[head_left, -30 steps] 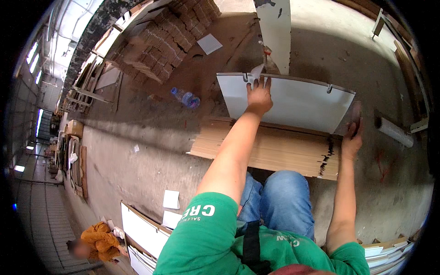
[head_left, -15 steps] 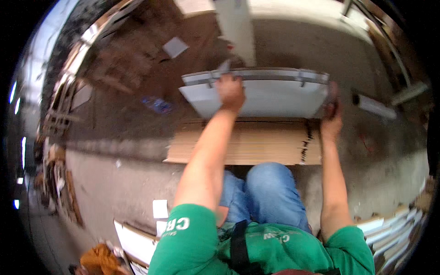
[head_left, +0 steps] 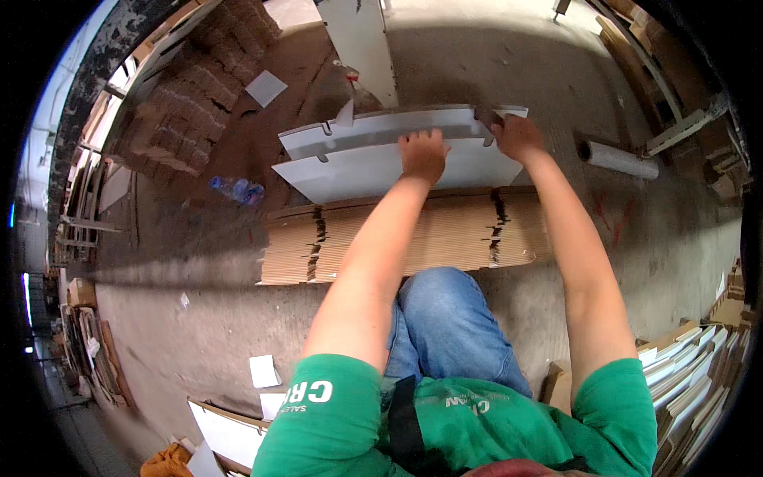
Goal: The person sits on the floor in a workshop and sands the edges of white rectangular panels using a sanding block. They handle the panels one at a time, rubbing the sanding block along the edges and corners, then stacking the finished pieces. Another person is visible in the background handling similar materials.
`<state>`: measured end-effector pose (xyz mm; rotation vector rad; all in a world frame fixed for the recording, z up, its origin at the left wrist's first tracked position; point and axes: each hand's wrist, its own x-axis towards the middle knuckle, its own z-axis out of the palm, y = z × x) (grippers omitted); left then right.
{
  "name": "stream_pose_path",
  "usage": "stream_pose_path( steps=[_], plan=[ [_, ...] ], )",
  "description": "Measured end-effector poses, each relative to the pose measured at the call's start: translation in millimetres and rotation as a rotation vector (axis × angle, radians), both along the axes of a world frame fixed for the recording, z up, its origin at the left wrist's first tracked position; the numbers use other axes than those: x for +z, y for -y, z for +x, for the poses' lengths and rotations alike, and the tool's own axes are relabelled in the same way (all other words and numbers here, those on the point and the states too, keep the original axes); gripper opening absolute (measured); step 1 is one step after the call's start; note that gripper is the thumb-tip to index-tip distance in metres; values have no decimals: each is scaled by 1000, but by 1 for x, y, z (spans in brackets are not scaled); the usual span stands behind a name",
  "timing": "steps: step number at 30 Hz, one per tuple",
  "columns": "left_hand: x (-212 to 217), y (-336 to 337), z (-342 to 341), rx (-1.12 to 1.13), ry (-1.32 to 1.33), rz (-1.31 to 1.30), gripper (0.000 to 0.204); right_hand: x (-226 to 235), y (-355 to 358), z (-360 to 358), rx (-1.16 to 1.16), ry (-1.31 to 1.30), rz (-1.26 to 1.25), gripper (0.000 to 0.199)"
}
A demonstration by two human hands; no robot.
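Observation:
Two white cardboard sheets stand on edge in front of me, a rear sheet (head_left: 381,121) and a front sheet (head_left: 350,176), both notched along the top. Over the front sheet's top edge, right of its middle, curl the fingers of my left hand (head_left: 425,157). My right hand (head_left: 520,138) is closed at the right end of the sheets, by the notches, around a dark flat piece (head_left: 486,119) whose kind I cannot make out. Nearer to me, a stack of brown corrugated cardboard (head_left: 373,238) lies edge up, with two dark rows of slots.
Beyond the sheets rises a white post (head_left: 362,52). A roll of clear wrap (head_left: 624,160) lies to the right, and crumpled clear plastic bottles (head_left: 237,189) to the left. Brown cardboard stacks (head_left: 191,95) stand far left; white-faced sheets (head_left: 691,381) lean at lower right.
My left hand has shifted right along the front sheet. My right hand has come up from beside the right end to the top edge. The two sheets now stand further apart.

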<state>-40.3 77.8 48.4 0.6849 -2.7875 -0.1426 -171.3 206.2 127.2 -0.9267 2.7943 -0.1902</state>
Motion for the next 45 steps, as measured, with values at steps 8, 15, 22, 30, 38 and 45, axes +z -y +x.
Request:
stream_pose_path(
  steps=[8,15,22,30,38,45],
  plan=[
    [-9,2,-1,9,-109,-44,26,-24,17,-1,207,72,143,22],
    [-8,4,-5,30,-55,47,25,67,-50,50,112,901,-283,19],
    [-7,7,-3,-19,-3,81,24,77,-68,27,-109,458,-385,38],
    [-9,8,-2,-43,-60,81,25,42,-67,5,68,1067,-817,42],
    [-1,7,-2,-32,36,68,27,39,-48,-15,72,27,-108,51],
    [2,7,1,-27,80,47,26,3,-16,5,93,271,9,38]
  ],
)
